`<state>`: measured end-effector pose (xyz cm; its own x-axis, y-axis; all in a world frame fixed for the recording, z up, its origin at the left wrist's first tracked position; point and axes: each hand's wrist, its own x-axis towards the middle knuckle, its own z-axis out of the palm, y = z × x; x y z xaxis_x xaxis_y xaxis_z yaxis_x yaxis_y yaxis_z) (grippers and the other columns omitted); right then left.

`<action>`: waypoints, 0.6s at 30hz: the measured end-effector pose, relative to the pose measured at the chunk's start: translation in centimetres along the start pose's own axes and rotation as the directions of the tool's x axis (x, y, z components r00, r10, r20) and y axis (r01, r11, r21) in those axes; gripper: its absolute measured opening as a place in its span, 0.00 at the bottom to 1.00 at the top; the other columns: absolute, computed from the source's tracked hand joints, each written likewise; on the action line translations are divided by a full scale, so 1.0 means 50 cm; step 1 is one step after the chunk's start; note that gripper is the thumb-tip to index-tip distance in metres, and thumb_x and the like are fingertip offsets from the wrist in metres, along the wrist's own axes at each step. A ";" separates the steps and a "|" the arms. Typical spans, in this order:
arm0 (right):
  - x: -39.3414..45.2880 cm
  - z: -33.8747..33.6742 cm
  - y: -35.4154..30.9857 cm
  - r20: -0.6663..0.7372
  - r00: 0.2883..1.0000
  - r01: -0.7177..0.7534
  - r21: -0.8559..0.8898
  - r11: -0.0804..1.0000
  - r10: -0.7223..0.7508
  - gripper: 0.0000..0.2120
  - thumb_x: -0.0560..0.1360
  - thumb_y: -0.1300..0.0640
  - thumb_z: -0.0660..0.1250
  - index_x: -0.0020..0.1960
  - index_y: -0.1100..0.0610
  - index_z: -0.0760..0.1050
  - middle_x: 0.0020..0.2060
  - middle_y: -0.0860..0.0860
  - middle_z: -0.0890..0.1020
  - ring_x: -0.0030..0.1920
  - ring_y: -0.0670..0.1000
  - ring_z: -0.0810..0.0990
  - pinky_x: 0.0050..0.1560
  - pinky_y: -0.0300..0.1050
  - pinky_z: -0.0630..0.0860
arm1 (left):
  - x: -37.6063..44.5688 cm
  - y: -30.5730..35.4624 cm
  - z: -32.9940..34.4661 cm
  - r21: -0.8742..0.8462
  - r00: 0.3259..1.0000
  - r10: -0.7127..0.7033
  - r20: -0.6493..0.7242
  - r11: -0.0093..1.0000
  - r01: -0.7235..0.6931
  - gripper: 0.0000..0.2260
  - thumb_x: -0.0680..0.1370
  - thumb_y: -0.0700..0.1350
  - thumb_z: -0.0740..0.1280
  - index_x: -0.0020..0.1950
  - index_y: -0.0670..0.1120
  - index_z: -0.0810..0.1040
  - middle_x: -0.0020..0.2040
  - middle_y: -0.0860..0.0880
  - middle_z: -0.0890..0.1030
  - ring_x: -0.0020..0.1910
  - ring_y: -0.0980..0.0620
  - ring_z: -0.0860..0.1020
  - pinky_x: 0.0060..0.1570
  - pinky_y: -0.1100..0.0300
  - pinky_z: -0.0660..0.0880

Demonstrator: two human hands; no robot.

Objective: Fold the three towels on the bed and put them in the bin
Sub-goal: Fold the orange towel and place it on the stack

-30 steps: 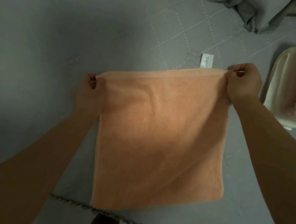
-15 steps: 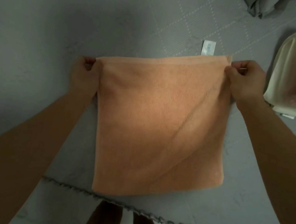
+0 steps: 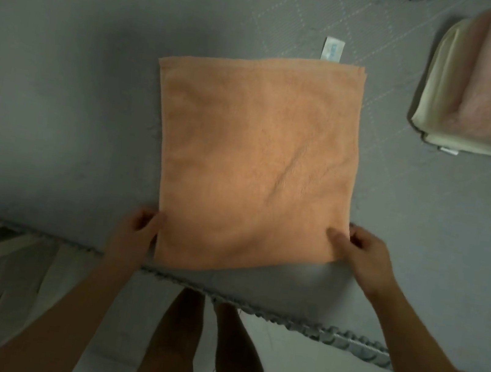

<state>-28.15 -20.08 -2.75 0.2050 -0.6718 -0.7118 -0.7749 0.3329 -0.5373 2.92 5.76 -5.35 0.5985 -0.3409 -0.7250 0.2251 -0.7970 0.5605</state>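
Head view: the orange towel (image 3: pixel 251 164), held up by its far corners a second ago, is now lying flat on the grey bed (image 3: pixel 62 76). Its near corners are being pinched by the left hand (image 3: pixel 139 227) and right hand (image 3: pixel 365 253), fingers curled, so another fold is probably being started.

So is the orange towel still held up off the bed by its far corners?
No: the orange towel lies flat on the bed, with the left hand and right hand at its near corners.

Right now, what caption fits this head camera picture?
Both hands grip the orange towel's near corners on the grey bed.
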 end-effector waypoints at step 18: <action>-0.073 0.009 0.113 -0.112 0.986 -0.131 -0.076 0.988 0.122 0.14 0.78 0.48 0.62 0.38 0.54 0.78 0.35 0.54 0.82 0.36 0.55 0.78 0.44 0.51 0.75 | -0.118 -0.113 0.045 -0.234 0.960 -0.279 -0.001 0.934 0.271 0.07 0.77 0.50 0.68 0.47 0.47 0.77 0.41 0.48 0.83 0.39 0.50 0.82 0.33 0.57 0.73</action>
<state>-32.98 -15.44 -3.40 0.0405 -0.6962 -0.7167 -0.8383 0.3667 -0.4035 -3.60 11.15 -5.12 0.5128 -0.1044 -0.8521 0.5523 -0.7198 0.4206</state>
